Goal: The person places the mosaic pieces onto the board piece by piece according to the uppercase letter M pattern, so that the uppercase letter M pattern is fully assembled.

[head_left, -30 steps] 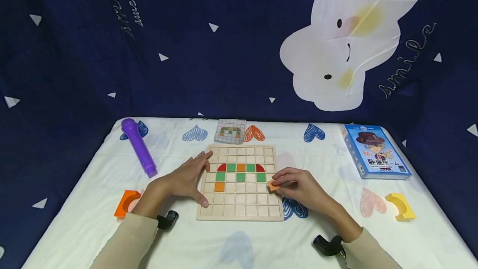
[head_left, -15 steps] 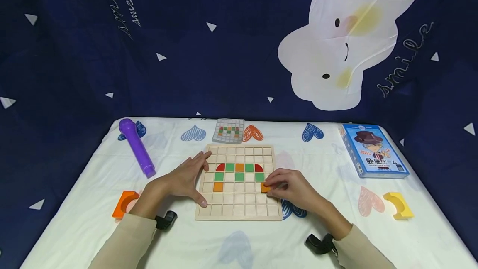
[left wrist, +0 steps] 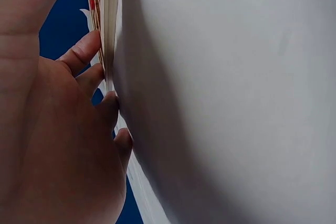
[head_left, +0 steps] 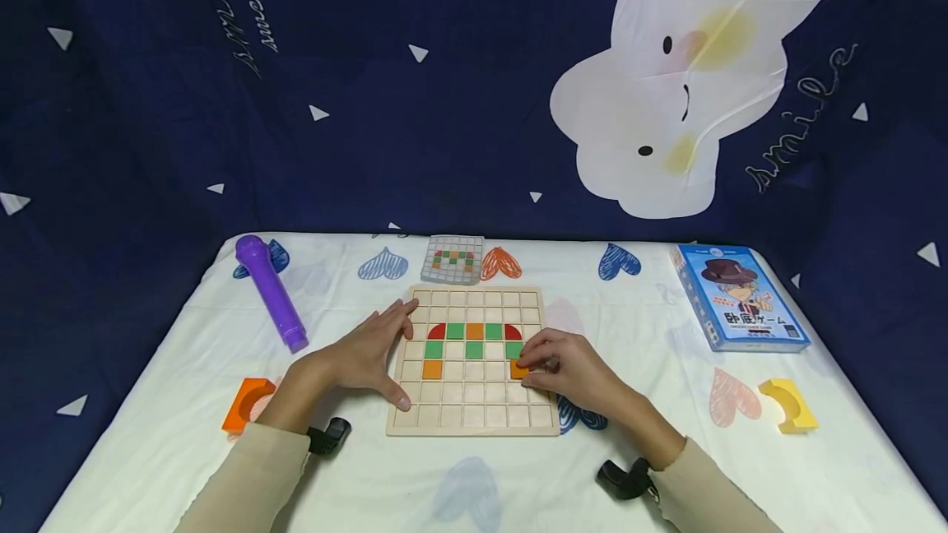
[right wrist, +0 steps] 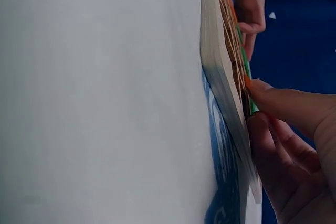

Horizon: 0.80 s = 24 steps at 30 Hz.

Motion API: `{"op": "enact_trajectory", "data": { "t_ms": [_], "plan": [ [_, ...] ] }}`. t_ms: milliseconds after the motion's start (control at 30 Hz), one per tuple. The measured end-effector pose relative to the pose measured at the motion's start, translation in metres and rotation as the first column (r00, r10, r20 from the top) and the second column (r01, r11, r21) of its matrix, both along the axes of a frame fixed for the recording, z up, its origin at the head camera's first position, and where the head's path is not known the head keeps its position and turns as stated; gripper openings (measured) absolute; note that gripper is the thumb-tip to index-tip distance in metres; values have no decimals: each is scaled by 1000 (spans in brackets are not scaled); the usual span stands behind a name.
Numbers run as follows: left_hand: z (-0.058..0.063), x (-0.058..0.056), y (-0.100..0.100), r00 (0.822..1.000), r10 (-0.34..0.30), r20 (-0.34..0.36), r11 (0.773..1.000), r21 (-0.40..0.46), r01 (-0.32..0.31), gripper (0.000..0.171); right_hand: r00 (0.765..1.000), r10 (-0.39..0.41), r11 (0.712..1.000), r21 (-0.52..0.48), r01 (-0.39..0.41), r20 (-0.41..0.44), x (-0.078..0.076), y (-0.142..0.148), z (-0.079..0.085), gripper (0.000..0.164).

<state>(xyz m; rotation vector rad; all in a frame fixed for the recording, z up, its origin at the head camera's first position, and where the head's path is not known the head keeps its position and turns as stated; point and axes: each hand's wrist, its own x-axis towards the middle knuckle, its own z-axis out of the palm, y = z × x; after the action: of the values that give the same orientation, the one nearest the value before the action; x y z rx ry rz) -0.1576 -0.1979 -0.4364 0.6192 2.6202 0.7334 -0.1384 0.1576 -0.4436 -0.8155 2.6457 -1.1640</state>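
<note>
A wooden grid board [head_left: 474, 415] lies on the cloth. Set in its cells are red rounded tiles [head_left: 438, 331], several green square tiles [head_left: 474, 349] and orange ones. My right hand [head_left: 566, 364] pinches an orange square tile [head_left: 518, 369] between thumb and fingers, at a cell just below the rightmost green tile. In the right wrist view only a sliver of this orange tile [right wrist: 248, 81] shows at the fingertips. My left hand [head_left: 364, 356] rests along the board's left edge, thumb and fingers spread apart. In the left wrist view its fingers [left wrist: 108, 109] touch the board's side.
Behind the board is a pattern card [head_left: 453, 260] with a matching coloured grid. A purple microphone-shaped toy [head_left: 271, 293] and an orange arch block [head_left: 247, 404] lie left. A blue game box [head_left: 741, 298] and a yellow arch block [head_left: 791, 405] lie right. A dark curtain [head_left: 474, 105] hangs behind.
My right hand has moved left with the orange tile, from beyond the board's right edge to over its cell, where the tile now looks level. My left hand has stayed in place.
</note>
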Motion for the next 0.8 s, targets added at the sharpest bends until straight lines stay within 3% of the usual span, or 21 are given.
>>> {"op": "enact_trajectory", "data": {
  "t_ms": [800],
  "plan": [
    [1,1,0,1000,-7,-3,1000,5,7,93,1000,17,1000,22,-17,23,-1,-5,-1,13]
  ]
}}
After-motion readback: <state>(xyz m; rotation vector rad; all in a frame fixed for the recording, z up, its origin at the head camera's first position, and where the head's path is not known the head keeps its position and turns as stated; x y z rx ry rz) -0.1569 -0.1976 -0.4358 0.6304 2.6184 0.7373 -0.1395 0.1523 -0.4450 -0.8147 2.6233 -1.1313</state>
